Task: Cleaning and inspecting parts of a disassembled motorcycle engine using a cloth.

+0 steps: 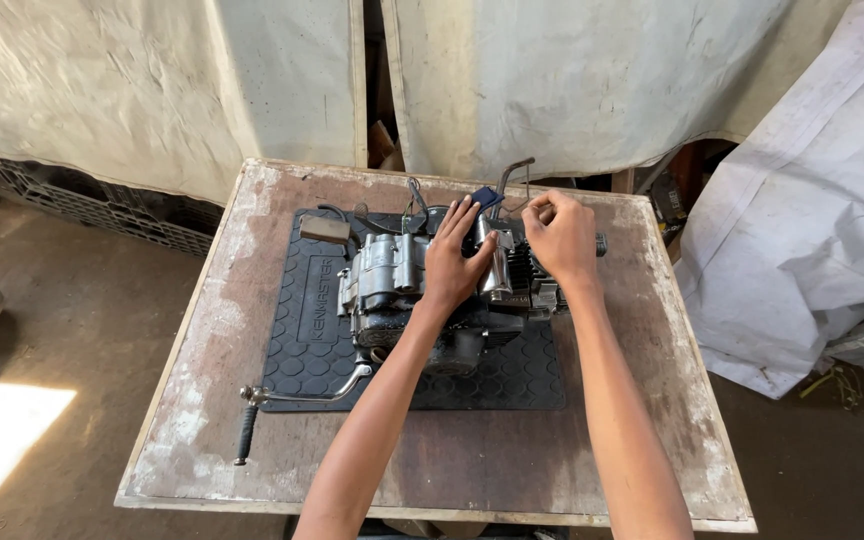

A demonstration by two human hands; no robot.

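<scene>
Starting at the left, we see a kick lever point(302, 397) jutting over the black rubber mat point(302, 320) on the table point(652, 400). Our left hand point(452, 262) lies flat and open on the engine point(422, 290) mid-mat; our right hand point(562, 235) has its grip pinched shut on a thin wire point(520, 190) above it.

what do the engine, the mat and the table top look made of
Engine: cast metal, likely aluminium, judging by its dull grey ribbed casing with shinier worn spots. Mat: probably black rubber, matte with a moulded hexagon pattern. Table top: looks like wood board, brownish with pale worn patches and a raised edge strip.
</scene>
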